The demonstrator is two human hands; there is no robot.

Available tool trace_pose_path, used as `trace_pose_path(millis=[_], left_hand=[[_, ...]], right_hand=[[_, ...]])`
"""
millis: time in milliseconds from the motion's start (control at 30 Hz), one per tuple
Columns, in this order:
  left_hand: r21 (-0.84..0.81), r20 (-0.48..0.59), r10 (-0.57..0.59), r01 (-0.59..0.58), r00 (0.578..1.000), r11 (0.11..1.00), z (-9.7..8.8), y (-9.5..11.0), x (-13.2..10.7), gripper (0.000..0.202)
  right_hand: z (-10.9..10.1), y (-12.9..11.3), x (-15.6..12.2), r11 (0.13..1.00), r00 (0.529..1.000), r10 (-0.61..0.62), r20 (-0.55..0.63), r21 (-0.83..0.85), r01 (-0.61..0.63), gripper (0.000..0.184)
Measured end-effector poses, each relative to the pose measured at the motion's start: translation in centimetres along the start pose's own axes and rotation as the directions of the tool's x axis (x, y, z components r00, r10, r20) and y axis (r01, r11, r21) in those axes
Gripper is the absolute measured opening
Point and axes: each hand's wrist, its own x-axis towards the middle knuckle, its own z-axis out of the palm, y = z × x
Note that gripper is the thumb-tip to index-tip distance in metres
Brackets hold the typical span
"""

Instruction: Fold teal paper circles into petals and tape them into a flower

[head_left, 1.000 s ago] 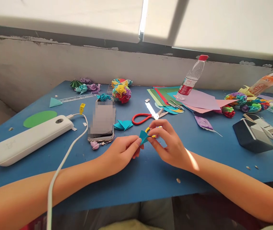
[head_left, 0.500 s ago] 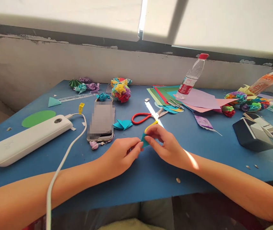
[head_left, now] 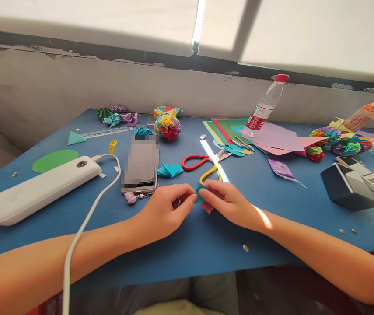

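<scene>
Between my two hands is a small piece of folded teal paper [head_left: 200, 192], partly covered by the fingers. My left hand [head_left: 170, 208] pinches its left edge with thumb and forefinger. On the other side, my right hand [head_left: 228, 203] grips it between thumb and fingers. Just beyond the right hand lie open scissors [head_left: 195, 162] with one red and one yellow handle. Several folded teal paper pieces [head_left: 169, 170] rest in a small pile left of the scissors. A phone [head_left: 140, 166] with a pink charm lies left of that pile.
A white power bank [head_left: 45, 190] is at the left, its cable [head_left: 91, 210] crossing over my left forearm. Behind it lies a green paper circle [head_left: 55, 160]. Paper flower balls [head_left: 167, 127], coloured sheets [head_left: 275, 135], a bottle [head_left: 263, 107] and a dark box [head_left: 349, 186] stand farther out.
My right fingers have shifted on the teal paper, and more of the yellow scissor handle shows. The whole view has moved slightly. Both hands keep hold of the paper.
</scene>
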Motion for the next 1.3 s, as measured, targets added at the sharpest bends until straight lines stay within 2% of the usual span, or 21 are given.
trace_pose_path(millis=[133,300,400,567,800,1033,1100,1167,1233,1300], left_hand=[[0.023,0.000,0.002,-0.002,1.000,1.000,0.0,0.0,-0.1,0.023],[0.016,0.118,-0.045,0.043,0.992,0.999,0.0,0.2,-0.3,0.025],[-0.007,0.087,-0.048,0.049,0.995,0.999,0.0,0.2,-0.4,0.025],[0.007,0.017,-0.011,0.011,1.000,1.000,0.0,-0.1,-0.3,0.032],[0.016,0.099,0.085,-0.087,0.992,0.996,-0.2,-0.5,-0.2,0.021],[0.163,0.106,0.157,-0.173,0.982,0.971,-0.1,-0.3,-0.3,0.023],[0.259,0.086,0.209,-0.224,0.974,0.940,-0.2,-0.6,-0.2,0.022],[0.394,0.088,0.297,-0.307,0.951,0.867,-0.3,-1.2,0.0,0.021],[0.562,0.124,0.378,-0.379,0.918,0.735,-0.5,-1.8,0.3,0.021],[0.712,0.157,0.384,-0.374,0.910,0.595,-0.5,-2.3,0.6,0.022]], right_hand=[[0.0,-0.1,0.0,1.000,1.000,0.000,0.032,-0.010,0.000,0.034],[-0.1,0.2,0.0,0.990,0.999,-0.025,-0.029,-0.143,0.021,0.033],[-0.3,0.6,0.2,0.989,1.000,-0.020,-0.023,-0.147,0.017,0.034],[-0.4,1.1,0.4,0.977,0.996,-0.085,0.033,-0.195,0.090,0.038],[-0.2,0.9,0.2,0.985,0.987,-0.113,0.114,-0.117,0.127,0.026],[-0.2,0.2,0.0,0.956,0.986,-0.144,0.079,-0.247,0.160,0.024],[-0.1,0.3,0.1,0.959,0.988,-0.139,0.075,-0.237,0.153,0.024],[-0.1,0.5,0.2,0.961,0.989,-0.125,0.075,-0.239,0.140,0.022],[-0.2,0.9,0.4,0.943,0.988,-0.133,0.081,-0.297,0.152,0.020],[-0.4,1.3,0.5,0.890,0.984,-0.169,0.055,-0.420,0.176,0.018]])
